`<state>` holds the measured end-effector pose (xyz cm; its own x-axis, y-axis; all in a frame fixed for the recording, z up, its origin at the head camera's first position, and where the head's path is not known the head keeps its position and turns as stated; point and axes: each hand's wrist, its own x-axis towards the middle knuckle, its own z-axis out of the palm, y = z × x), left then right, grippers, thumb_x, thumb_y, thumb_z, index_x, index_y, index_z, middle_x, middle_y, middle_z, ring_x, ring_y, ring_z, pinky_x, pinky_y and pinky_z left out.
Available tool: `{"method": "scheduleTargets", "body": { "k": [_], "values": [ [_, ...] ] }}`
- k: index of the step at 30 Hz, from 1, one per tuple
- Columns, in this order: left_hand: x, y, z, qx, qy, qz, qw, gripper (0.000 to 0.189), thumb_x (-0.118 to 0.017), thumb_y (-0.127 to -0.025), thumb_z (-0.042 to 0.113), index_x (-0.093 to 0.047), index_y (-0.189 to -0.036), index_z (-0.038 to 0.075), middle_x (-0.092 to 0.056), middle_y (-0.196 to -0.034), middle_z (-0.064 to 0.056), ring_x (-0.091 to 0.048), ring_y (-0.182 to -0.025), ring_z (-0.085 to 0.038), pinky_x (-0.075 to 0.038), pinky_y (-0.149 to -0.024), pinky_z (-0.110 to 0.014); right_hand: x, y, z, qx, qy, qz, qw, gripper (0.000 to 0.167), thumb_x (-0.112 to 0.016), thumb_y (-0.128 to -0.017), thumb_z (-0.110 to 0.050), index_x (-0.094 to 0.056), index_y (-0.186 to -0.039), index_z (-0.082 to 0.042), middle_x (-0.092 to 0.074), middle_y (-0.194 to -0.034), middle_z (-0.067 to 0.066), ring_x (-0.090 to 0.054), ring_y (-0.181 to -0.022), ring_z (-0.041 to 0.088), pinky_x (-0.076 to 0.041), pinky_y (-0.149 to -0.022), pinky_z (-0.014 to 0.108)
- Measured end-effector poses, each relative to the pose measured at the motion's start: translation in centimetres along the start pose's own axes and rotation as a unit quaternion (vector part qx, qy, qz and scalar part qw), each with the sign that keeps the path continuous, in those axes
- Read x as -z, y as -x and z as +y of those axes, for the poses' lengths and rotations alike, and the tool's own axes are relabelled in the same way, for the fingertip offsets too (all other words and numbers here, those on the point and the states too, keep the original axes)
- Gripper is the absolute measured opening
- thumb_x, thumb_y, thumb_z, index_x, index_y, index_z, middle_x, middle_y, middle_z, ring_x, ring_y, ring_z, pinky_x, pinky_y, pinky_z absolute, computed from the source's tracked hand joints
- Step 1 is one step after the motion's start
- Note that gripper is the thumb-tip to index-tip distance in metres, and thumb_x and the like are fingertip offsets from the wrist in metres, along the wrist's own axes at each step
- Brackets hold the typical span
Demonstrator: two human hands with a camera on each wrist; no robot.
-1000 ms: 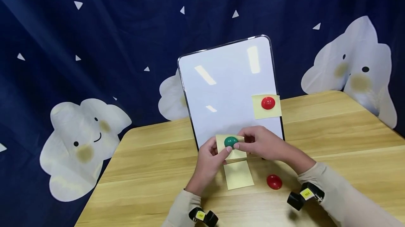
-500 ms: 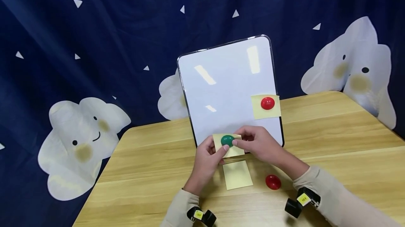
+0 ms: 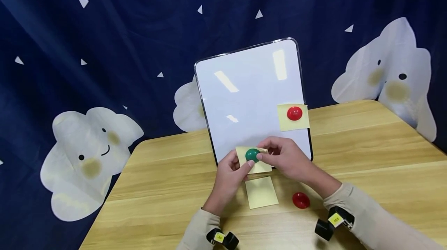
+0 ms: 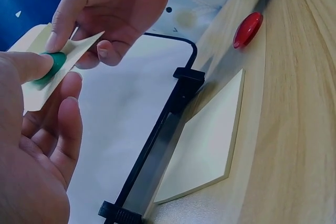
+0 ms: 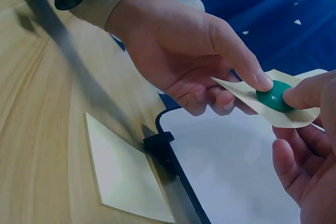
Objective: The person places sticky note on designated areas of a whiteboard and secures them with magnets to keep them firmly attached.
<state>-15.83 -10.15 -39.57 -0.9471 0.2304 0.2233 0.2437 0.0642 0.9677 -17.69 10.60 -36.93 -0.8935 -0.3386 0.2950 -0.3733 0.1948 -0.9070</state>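
In the head view a pale yellow sticky note (image 3: 261, 168) is held up before the lower part of a whiteboard (image 3: 251, 87). On the note's face sits a round green magnet (image 3: 252, 155). My left hand (image 3: 228, 174) pinches the note from its left side, thumb against the magnet and fingers behind the paper. From the right, my right hand (image 3: 288, 159) also pinches it, its thumb touching the magnet's edge. Both wrist views show the two thumbs on the green magnet (image 4: 59, 62) and the paper curling upward at one side (image 5: 231, 88).
A pad of yellow sticky notes (image 3: 262, 193) lies on the wooden table (image 3: 167, 195), with a red magnet (image 3: 301, 200) to its right. Another red magnet (image 3: 295, 113) sits over a sticky note (image 3: 284, 124) on the board's right edge. Black clips (image 4: 189, 77) support the board's base.
Both hands, with the note and green magnet between them, have shifted slightly left and up. The right forearm has come a little to the left. Their grip looks the same.
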Motion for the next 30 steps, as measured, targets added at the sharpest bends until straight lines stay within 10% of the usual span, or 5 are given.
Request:
{"method": "scheduleTargets", "body": {
  "k": [30],
  "values": [
    [-0.5, 0.2, -0.3, 0.025, 0.0, -0.008, 0.9997, 0.027, -0.061, -0.101, 0.012, -0.06, -0.125, 0.0, -0.069, -0.098, -0.012, -0.068, -0.075, -0.016, -0.054, -0.064, -0.025, 3.3, -1.3, 0.1, 0.005, 0.121, 0.179, 0.9764, 0.017, -0.075, -0.09, -0.012, -0.073, -0.106, -0.005, -0.06, -0.076, 0.006, -0.051, -0.07, 0.023, -0.042, -0.055, 0.025]
  ]
}}
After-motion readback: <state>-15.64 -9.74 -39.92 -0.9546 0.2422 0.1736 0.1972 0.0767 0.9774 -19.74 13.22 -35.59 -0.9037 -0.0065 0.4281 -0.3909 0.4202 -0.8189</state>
